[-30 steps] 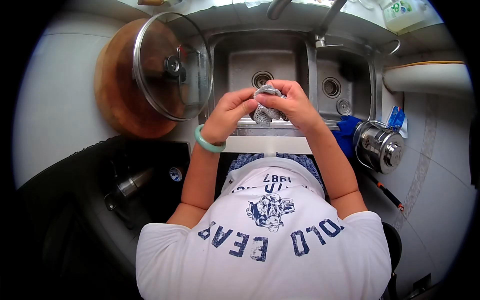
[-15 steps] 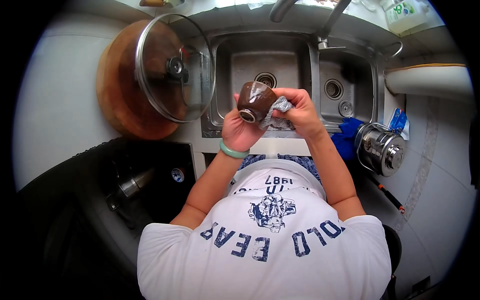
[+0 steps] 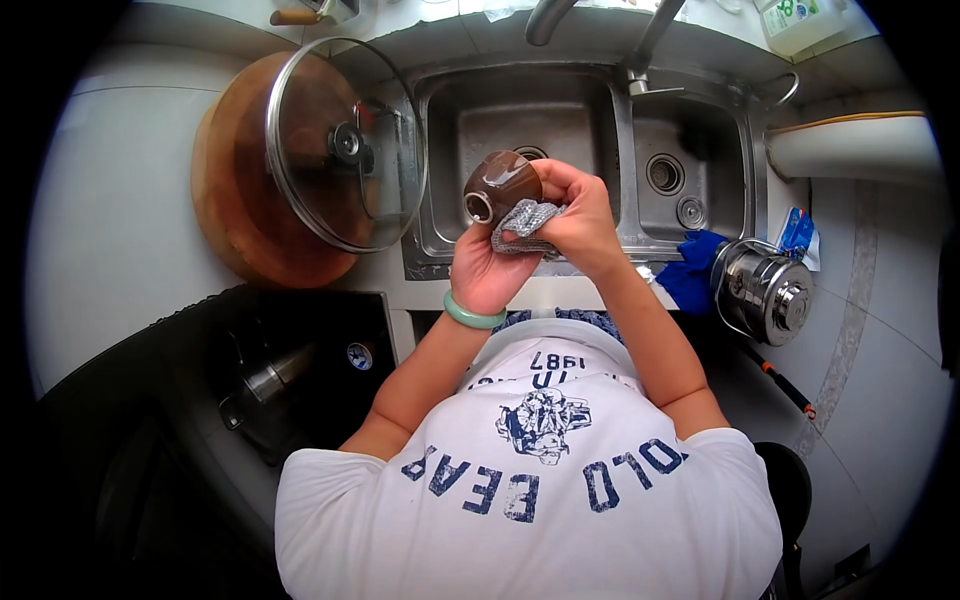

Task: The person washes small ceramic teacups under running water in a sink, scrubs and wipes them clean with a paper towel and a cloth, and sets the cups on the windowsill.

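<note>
Since the brown cup (image 3: 505,180) is tipped with its foot ring toward the person and its mouth turned away, the outer wall is what's exposed. Contents: can't tell, mouth not visible.

Left hand (image 3: 482,272) is under the near side of the cup, at the near edge of the large basin (image 3: 530,115). Fingers look closed on the cup, tips mostly hidden. My read: it carries the weight from below.

Right hand (image 3: 585,220) has its fingers holding the grey cloth (image 3: 525,222), bunched narrow against the cup's lower side; some reach behind the cup wall. Probably gives a second grip and keeps the cloth pressed on. Hands sit close together, likely for control of a smooth round thing. Working by the large basin presumably lets drips fall in.

Containers: small basin (image 3: 695,140), right of the large basin, has a round metal strainer (image 3: 690,212) lying beside its drain. Steel pot (image 3: 770,298), near-right of the large basin, is lidded, contents hidden. Blue cloth item (image 3: 690,268) bunched next to it. Left of the large basin, glass lid (image 3: 310,185) stands on edge in front of the round wooden board (image 3: 232,190), maybe stood up to save room.
</note>
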Tool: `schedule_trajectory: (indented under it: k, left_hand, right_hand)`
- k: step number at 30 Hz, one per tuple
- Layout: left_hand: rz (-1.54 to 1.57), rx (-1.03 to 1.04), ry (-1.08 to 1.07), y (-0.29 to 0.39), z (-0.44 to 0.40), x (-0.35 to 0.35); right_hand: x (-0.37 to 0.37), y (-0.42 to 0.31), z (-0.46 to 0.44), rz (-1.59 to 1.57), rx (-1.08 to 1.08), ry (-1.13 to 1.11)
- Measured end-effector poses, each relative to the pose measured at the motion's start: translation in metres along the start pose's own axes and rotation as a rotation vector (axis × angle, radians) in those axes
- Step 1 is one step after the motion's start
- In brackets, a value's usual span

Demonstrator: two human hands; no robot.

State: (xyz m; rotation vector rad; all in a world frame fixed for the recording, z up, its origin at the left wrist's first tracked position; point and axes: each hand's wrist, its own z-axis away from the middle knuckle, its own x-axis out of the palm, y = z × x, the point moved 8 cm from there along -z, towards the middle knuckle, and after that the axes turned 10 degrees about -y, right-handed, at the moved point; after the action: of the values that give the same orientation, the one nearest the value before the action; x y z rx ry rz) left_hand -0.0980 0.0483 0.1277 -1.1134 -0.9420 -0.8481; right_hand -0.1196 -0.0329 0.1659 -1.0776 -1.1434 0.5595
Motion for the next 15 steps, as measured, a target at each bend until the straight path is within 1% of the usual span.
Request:
schedule_trajectory:
  k: [1, 3, 4, 6, 7, 9, 10, 11, 13, 14, 15]
  left_hand:
    - [-0.001, -0.001, 0.0, 0.002, 0.001, -0.003]
    - [0.068, -0.041, -0.154, 0.004, 0.001, -0.004]
    - [0.069, -0.042, -0.155, 0.006, 0.002, -0.008]
    - [-0.119, -0.019, -0.089, 0.014, 0.002, -0.012]
    - [-0.118, -0.016, -0.091, 0.015, 0.002, -0.006]
    - [-0.644, 0.165, 0.095, 0.037, 0.004, 0.008]
    - [-0.823, 0.178, 0.125, 0.036, 0.003, 0.026]
    - [-0.822, 0.18, 0.124, 0.038, 0.005, 0.032]
    - [-1.045, 0.145, 0.001, 0.038, 0.007, 0.048]
    - [-1.182, 0.156, 0.016, 0.039, 0.008, 0.05]
    - [-1.182, 0.161, 0.019, 0.037, 0.009, 0.051]
  right_hand:
    - [0.002, -0.003, 0.001, 0.003, -0.017, 0.017]
    - [0.002, -0.005, 0.003, 0.005, -0.036, 0.036]
    - [0.001, -0.004, 0.004, 0.057, -0.029, 0.04]
    - [0.002, -0.01, 0.008, 0.185, -0.05, 0.037]
    - [0.002, -0.01, 0.009, 0.187, -0.049, 0.033]
    - [0.007, -0.022, 0.012, 0.493, -0.174, 0.007]
    - [0.012, -0.035, 0.013, 0.694, -0.28, -0.004]
    - [0.012, -0.036, 0.013, 0.695, -0.281, -0.007]
    - [0.024, -0.048, 0.02, 1.039, -0.44, 0.02]
    - [0.027, -0.049, 0.021, 1.037, -0.44, 0.016]
    - [0.034, -0.047, 0.022, 1.126, -0.406, -0.034]
